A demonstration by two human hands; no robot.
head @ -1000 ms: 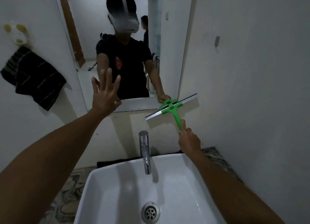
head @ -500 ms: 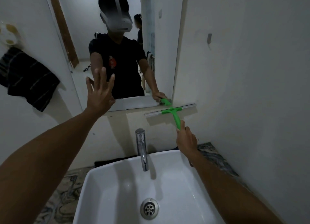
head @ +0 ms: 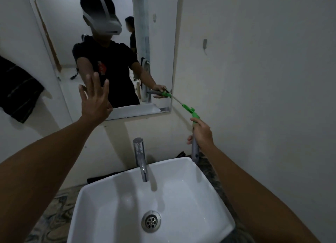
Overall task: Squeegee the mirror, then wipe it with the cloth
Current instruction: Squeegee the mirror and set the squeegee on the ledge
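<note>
A tall mirror (head: 160, 42) hangs on the wall above the sink, tilted in my view. My right hand (head: 201, 133) is closed around the grey handle of a green squeegee (head: 190, 110). The squeegee's blade is turned edge-on and sits just off the mirror's lower right corner, over the bare wall. My left hand (head: 94, 99) is raised with fingers spread, palm against the mirror's lower left part. A dark striped cloth (head: 16, 90) hangs on the wall at the far left, partly cut off by the frame.
A white square sink (head: 109, 197) with a chrome tap (head: 141, 159) stands directly below the mirror on a marbled counter (head: 52, 215). A side wall (head: 263, 97) closes in on the right, with a small hook (head: 205, 43) on it. A second person shows in the mirror's reflection.
The squeegee has come off below the mirror's bottom edge and turned from broadside to edge-on by the lower right corner. My right hand dropped slightly. My left hand stays on the mirror.
</note>
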